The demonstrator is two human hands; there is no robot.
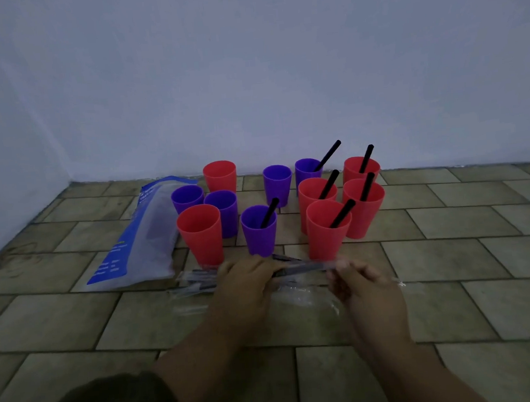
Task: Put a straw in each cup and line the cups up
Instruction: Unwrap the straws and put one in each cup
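Fingers: those of the left hand (pixel 248 282) curl over one end of a thin black straw in a clear plastic sleeve (pixel 301 266). Those of the right hand (pixel 364 288) pinch the other end, so the wrapped straw spans the gap between the two hands, low over the floor. Blur makes it hard to tell whether the sleeve is torn yet.
Under the hands: crumpled clear plastic wrappers (pixel 301 298) lie on the floor between the wrists.
Left of the hands: a small heap of wrapped black straws (pixel 197 279) lies just beside the left hand.
Cups with straws: a near purple plastic cup (pixel 260 236) stands just beyond the left hand, with a bare black straw (pixel 269 213) leaning to the right in it. To its right is a tight cluster of four red plastic cups (pixel 329 233), each with a straw. A rear purple cup (pixel 306 173) at the back of that cluster holds one as well.
Cups without straws: a lone purple cup (pixel 277 183) stands at mid-back. At the left, two purple cups (pixel 187 198) and two red cups (pixel 200 235) stand bunched together.
Bag: a blue-and-clear plastic bag (pixel 138 237) lies flat, left of the cups.
Floor: beige brick-pattern tiles (pixel 453 248) run up to a pale wall (pixel 246 74).
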